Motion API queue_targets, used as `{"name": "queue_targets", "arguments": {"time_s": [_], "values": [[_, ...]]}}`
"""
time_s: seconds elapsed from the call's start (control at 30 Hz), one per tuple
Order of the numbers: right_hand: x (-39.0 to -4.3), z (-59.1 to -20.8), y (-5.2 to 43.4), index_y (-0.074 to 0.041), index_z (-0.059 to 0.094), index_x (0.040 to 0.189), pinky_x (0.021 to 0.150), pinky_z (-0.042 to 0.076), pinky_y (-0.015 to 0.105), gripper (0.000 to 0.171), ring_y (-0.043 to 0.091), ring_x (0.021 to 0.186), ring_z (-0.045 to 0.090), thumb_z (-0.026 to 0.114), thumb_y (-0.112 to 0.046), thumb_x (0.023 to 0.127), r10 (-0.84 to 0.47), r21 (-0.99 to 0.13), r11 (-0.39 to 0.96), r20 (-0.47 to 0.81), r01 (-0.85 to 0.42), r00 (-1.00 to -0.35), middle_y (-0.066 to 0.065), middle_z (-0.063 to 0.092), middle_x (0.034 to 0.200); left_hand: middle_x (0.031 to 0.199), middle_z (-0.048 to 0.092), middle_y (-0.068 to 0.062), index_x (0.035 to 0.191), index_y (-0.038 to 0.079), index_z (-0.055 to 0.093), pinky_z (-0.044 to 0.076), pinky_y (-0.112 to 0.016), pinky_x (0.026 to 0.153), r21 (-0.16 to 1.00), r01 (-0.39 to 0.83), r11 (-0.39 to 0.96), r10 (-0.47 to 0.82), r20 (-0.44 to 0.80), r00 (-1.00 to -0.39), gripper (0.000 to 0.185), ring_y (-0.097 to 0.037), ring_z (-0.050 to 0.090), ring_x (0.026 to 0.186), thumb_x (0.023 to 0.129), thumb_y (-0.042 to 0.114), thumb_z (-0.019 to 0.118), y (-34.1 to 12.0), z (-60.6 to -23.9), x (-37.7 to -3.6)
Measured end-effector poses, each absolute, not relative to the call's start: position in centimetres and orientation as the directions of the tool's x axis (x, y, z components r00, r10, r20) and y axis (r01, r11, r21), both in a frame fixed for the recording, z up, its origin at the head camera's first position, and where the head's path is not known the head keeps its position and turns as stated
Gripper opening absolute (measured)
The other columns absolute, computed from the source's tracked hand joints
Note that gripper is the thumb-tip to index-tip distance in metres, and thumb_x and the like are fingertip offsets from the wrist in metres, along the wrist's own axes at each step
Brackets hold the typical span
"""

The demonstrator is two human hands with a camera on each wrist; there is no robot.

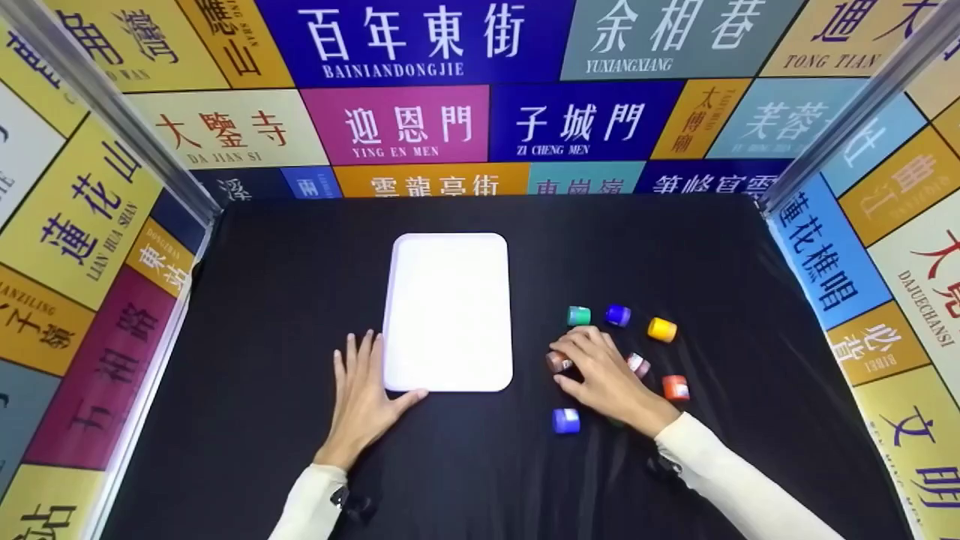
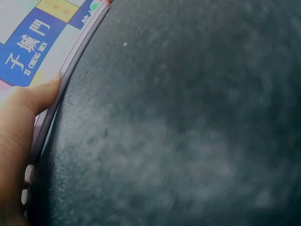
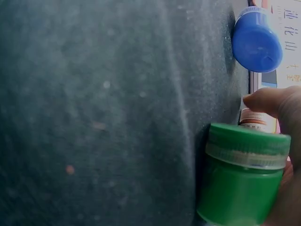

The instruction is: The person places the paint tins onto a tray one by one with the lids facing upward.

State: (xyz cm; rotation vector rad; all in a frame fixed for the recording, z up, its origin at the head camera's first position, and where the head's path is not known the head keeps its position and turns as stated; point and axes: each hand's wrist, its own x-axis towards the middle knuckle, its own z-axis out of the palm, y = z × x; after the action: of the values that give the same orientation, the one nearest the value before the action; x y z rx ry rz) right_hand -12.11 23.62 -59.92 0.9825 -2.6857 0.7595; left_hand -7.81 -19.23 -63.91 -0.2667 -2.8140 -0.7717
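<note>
A white rounded-corner board [image 1: 448,311] lies on the black cloth. My left hand [image 1: 364,401] rests at its lower left corner, fingers straight along the left side and thumb on the near edge; the thumb [image 2: 44,96] touches the rim in the left wrist view. To the board's right, my right hand [image 1: 600,371] curls its fingers round a small brown paint jar [image 1: 556,363], lying on its side, with the thumb on its near side. The brown jar [image 3: 254,117] is partly hidden behind a green jar [image 3: 240,188] in the right wrist view.
Around my right hand lie a teal-green jar [image 1: 578,316], a dark blue jar [image 1: 618,315], a yellow jar [image 1: 662,329], a red jar [image 1: 676,388], a partly hidden pinkish jar [image 1: 638,365] and a blue-violet jar [image 1: 566,421]. Walls with printed signs enclose the table.
</note>
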Motion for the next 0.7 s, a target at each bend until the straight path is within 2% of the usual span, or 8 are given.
{"name": "queue_targets", "arguments": {"time_s": [0.23, 0.47, 0.7], "values": [[-12.3, -60.0, 23.6, -0.004, 0.076, 0.125, 0.102, 0.05, 0.058, 0.038, 0.035, 0.12, 0.061, 0.087, -0.009, 0.09, -0.552, -0.389, 0.652, 0.346, -0.651, -0.759, 0.012, 0.072, 0.123, 0.174, 0.034, -0.03, 0.166, -0.008, 0.038, 0.004, -0.069, 0.133, 0.481, 0.215, 0.85, 0.105, 0.246, -0.964, 0.122, -0.054, 0.015, 0.166, 0.083, 0.068, 0.086, -19.2, -64.1, -7.9], [-12.3, -59.7, 23.5, -0.004, 0.077, 0.12, 0.096, 0.051, 0.055, 0.035, 0.034, 0.116, 0.062, 0.09, -0.01, 0.087, -0.536, -0.387, 0.665, 0.349, -0.639, -0.769, 0.01, 0.073, 0.118, 0.174, 0.035, -0.029, 0.166, -0.006, 0.041, 0.006, -0.068, 0.133, 0.478, 0.221, 0.85, 0.106, 0.255, -0.961, 0.12, -0.053, 0.017, 0.166, 0.084, 0.071, 0.084, -19.1, -64.3, -7.8], [-12.8, -59.2, 22.6, -0.007, 0.076, 0.117, 0.101, 0.051, 0.055, 0.034, 0.033, 0.117, 0.061, 0.09, -0.014, 0.087, -0.5, -0.452, 0.671, 0.309, -0.587, -0.809, 0.009, 0.075, 0.117, 0.174, 0.036, -0.028, 0.166, -0.006, 0.041, 0.006, -0.068, 0.134, 0.474, 0.224, 0.851, 0.106, 0.261, -0.959, 0.12, -0.053, 0.017, 0.166, 0.084, 0.071, 0.083, -19.3, -64.1, -7.8]]}}
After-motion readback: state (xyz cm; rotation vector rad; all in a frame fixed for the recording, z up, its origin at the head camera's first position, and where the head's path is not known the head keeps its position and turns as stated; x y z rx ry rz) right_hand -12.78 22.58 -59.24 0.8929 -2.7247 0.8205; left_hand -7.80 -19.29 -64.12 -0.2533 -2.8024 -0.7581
